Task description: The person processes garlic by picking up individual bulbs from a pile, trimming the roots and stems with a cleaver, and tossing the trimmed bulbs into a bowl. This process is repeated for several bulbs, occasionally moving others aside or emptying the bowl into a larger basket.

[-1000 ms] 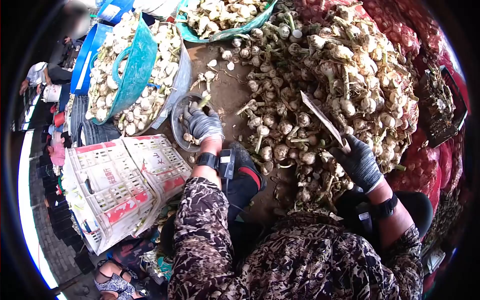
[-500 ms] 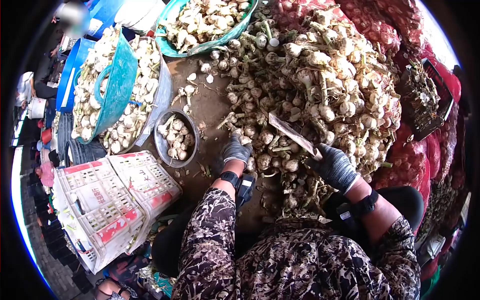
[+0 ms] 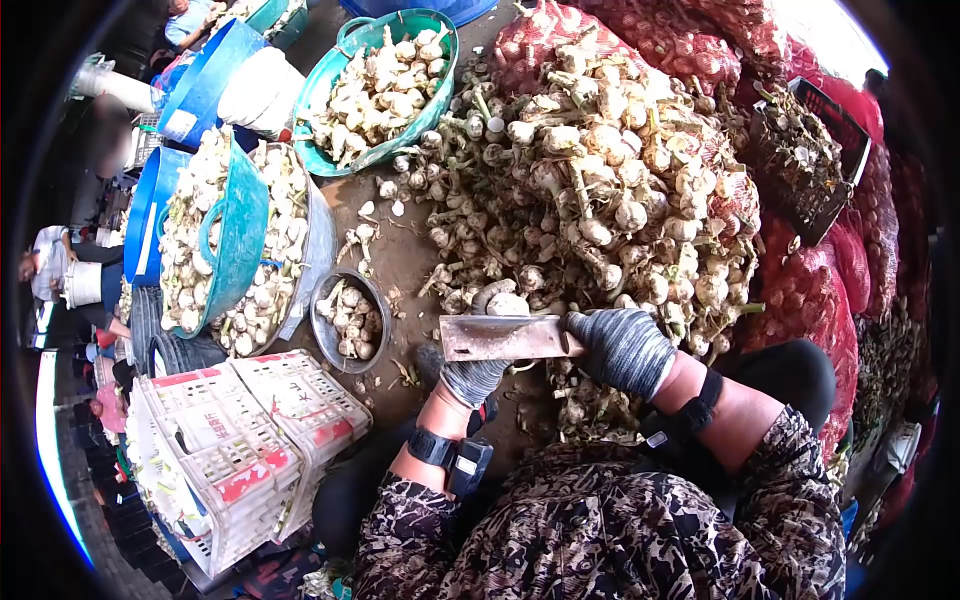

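Brown floor [image 3: 402,240] carries the work, with red mesh sacks [image 3: 800,310] along the right and far sides, and a green tub [image 3: 405,138] of garlic at the far left. Nearer on the left are a tilted green tub [image 3: 242,230], a metal bowl [image 3: 381,318] of garlic and a white plastic crate [image 3: 215,400] with red patches.

At the near edge of a large garlic pile [image 3: 610,200], a broad-bladed knife [image 3: 498,340] lies almost level across the scene. Its long axis runs left to right, the squarish blade end pointing left and the handle end to the right. The gloved right hand [image 3: 622,350] is closed round that handle. Just past the blade's far edge sits a pale garlic bulb [image 3: 508,304], with gloved fingers of the left hand [image 3: 474,382] curled about it; the blade covers the middle of this hand, so its full grip cannot be made out. Which way the bulb's stem points is likewise hidden.

Bare floor forms a narrow strip between the bowl's right rim and the pile, leaving some room left of the blade end. On the far side, heaped garlic crowds close to the hands; on the near side, the person's camouflage jacket [image 3: 600,510] bounds the space.
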Demonstrator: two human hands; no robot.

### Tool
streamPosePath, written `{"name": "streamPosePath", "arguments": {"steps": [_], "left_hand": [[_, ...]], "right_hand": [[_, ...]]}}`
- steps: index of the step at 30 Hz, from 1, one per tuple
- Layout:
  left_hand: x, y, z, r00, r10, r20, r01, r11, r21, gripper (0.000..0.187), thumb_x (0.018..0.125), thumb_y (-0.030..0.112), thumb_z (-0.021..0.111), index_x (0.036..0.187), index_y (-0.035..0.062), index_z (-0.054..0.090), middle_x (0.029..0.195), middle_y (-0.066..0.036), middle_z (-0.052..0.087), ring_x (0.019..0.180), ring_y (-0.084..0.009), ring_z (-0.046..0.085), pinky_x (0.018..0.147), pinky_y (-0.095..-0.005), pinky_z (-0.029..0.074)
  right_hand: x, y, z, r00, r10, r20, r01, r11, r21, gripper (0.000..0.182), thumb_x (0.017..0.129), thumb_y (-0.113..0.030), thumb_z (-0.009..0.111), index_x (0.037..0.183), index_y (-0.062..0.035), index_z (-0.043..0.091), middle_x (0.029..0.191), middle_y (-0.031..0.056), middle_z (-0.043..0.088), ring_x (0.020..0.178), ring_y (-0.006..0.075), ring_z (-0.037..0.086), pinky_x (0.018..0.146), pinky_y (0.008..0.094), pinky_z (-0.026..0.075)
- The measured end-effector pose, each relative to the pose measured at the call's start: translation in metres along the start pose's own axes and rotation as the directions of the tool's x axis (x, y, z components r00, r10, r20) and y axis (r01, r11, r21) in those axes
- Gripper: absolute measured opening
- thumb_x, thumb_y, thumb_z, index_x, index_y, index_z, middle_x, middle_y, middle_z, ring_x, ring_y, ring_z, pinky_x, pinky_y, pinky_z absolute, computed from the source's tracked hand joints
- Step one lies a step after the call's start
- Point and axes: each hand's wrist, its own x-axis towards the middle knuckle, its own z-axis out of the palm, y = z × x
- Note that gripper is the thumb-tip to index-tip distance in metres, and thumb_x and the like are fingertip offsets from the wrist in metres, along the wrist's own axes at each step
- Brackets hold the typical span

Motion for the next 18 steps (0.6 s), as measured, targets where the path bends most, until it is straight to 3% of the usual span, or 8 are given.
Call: {"name": "streamPosePath", "arguments": {"steps": [1, 3, 8, 11, 12, 13, 15, 18], "left_hand": [[-0.001, 0.012, 0.002, 0.999, 0.017, -0.030, -0.016, 0.999, 0.032, 0.065, 0.079, 0.022, 0.080, 0.133, 0.0051, 0.047, 0.114, -0.010, 0.062, 0.103, -0.0221, 0.062, 0.092, -0.0353, 0.052], [-0.016, -0.017, 0.004, 0.967, 0.232, 0.100, -0.250, 0.819, 0.516, 0.064, 0.079, 0.024, 0.079, 0.131, 0.0054, 0.048, 0.114, -0.008, 0.063, 0.102, -0.0235, 0.063, 0.091, -0.0377, 0.053], [-0.037, -0.008, 0.010, 0.946, 0.240, 0.217, -0.320, 0.790, 0.522, 0.055, 0.087, 0.031, 0.070, 0.132, 0.0070, 0.048, 0.125, -0.011, 0.058, 0.115, -0.0268, 0.057, 0.100, -0.0404, 0.047], [-0.046, 0.000, 0.011, 0.911, 0.303, 0.281, -0.407, 0.775, 0.483, 0.048, 0.091, 0.027, 0.068, 0.132, 0.0085, 0.050, 0.123, -0.012, 0.060, 0.113, -0.0253, 0.059, 0.099, -0.0373, 0.048], [-0.037, 0.000, 0.009, 0.926, 0.282, 0.249, -0.369, 0.813, 0.450, 0.056, 0.084, 0.026, 0.076, 0.129, 0.0082, 0.048, 0.117, -0.009, 0.060, 0.106, -0.0192, 0.060, 0.092, -0.0326, 0.051], [-0.042, 0.051, 0.014, 0.978, -0.202, 0.058, 0.210, 0.950, -0.230, 0.061, 0.078, 0.025, 0.083, 0.125, 0.0073, 0.049, 0.112, -0.007, 0.060, 0.100, -0.0162, 0.060, 0.087, -0.0318, 0.052], [-0.041, 0.082, 0.006, 1.000, -0.001, 0.004, 0.002, 0.981, -0.195, 0.059, 0.076, 0.025, 0.084, 0.121, 0.0077, 0.050, 0.111, -0.007, 0.061, 0.098, -0.0166, 0.060, 0.086, -0.0313, 0.052], [-0.040, 0.072, 0.001, 0.990, -0.138, -0.009, 0.136, 0.986, -0.101, 0.060, 0.078, 0.027, 0.081, 0.125, 0.0074, 0.049, 0.111, -0.009, 0.061, 0.099, -0.0217, 0.061, 0.090, -0.0347, 0.052]], "right_hand": [[-0.004, -0.003, -0.001, 1.000, 0.002, -0.005, -0.002, 1.000, 0.000, 0.035, 0.081, -0.027, 0.069, 0.110, -0.0099, 0.062, 0.076, 0.0147, 0.067, 0.072, 0.0369, 0.067, 0.064, 0.0481, 0.052], [-0.012, -0.011, -0.003, 1.000, 0.016, 0.001, -0.016, 0.997, 0.072, 0.019, 0.082, -0.025, 0.067, 0.095, -0.0120, 0.061, 0.074, 0.0138, 0.064, 0.075, 0.0371, 0.066, 0.063, 0.0481, 0.050], [-0.024, -0.005, 0.009, 1.000, -0.003, 0.026, 0.002, 1.000, 0.021, 0.022, 0.075, -0.020, 0.069, 0.094, -0.0138, 0.060, 0.074, 0.0131, 0.064, 0.073, 0.0366, 0.066, 0.063, 0.0481, 0.050], [-0.028, 0.010, 0.003, 0.998, -0.062, 0.024, 0.062, 0.998, 0.007, 0.025, 0.080, -0.018, 0.066, 0.103, -0.0098, 0.062, 0.078, 0.0153, 0.067, 0.075, 0.0359, 0.068, 0.065, 0.0484, 0.052], [-0.028, 0.025, 0.015, 1.000, 0.017, -0.006, -0.017, 0.999, -0.049, 0.020, 0.082, -0.020, 0.065, 0.099, -0.0091, 0.062, 0.077, 0.0147, 0.068, 0.072, 0.0357, 0.068, 0.064, 0.0477, 0.053], [-0.021, 0.041, 0.022, 0.952, 0.290, -0.100, -0.293, 0.956, -0.025, 0.018, 0.086, -0.022, 0.064, 0.096, -0.0084, 0.062, 0.078, 0.0154, 0.068, 0.072, 0.0353, 0.069, 0.063, 0.0459, 0.054], [-0.026, 0.081, 0.018, 0.915, 0.403, 0.002, -0.402, 0.914, -0.061, 0.019, 0.088, -0.025, 0.064, 0.098, -0.0088, 0.063, 0.080, 0.0162, 0.069, 0.073, 0.0359, 0.069, 0.065, 0.0448, 0.055], [-0.031, 0.026, 0.003, 0.942, 0.303, -0.145, -0.259, 0.930, 0.259, 0.026, 0.084, -0.028, 0.070, 0.103, -0.0109, 0.064, 0.081, 0.0159, 0.069, 0.079, 0.0366, 0.069, 0.070, 0.0437, 0.055]]}}
